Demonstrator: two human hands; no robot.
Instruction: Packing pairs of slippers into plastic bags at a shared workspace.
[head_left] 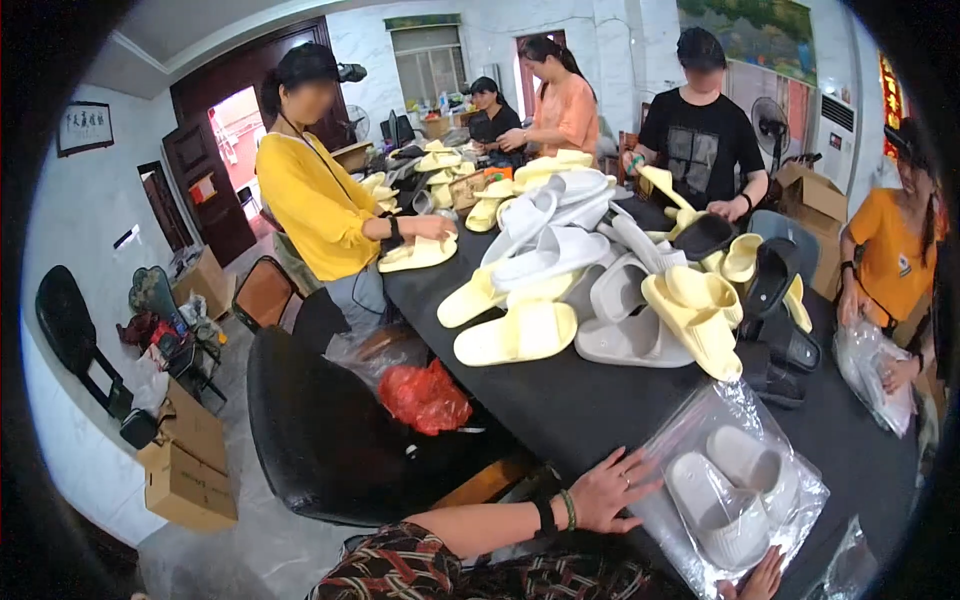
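Note:
A clear plastic bag [655,530] lies flat at the near end of the black table, with a pair of light grey slide slippers [722,512] inside it, side by side. My left hand [606,492] is open, fingers spread, its tips at the bag's left edge. At the lower border my right hand [764,577] shows only in part; its outstretched fingers touch the bag's near edge beside the slippers. Neither hand grips anything. Beyond the bag rises a heap of loose slippers, among them a yellow slipper [516,335] and a grey slipper [636,340].
Black slippers [785,340] sit at the heap's right side. Another plastic bag [848,562] lies at the lower right. A black chair [300,430] and a red bag [425,398] are left of the table. Several people stand or sit around it; one in yellow [315,200] handles a yellow slipper.

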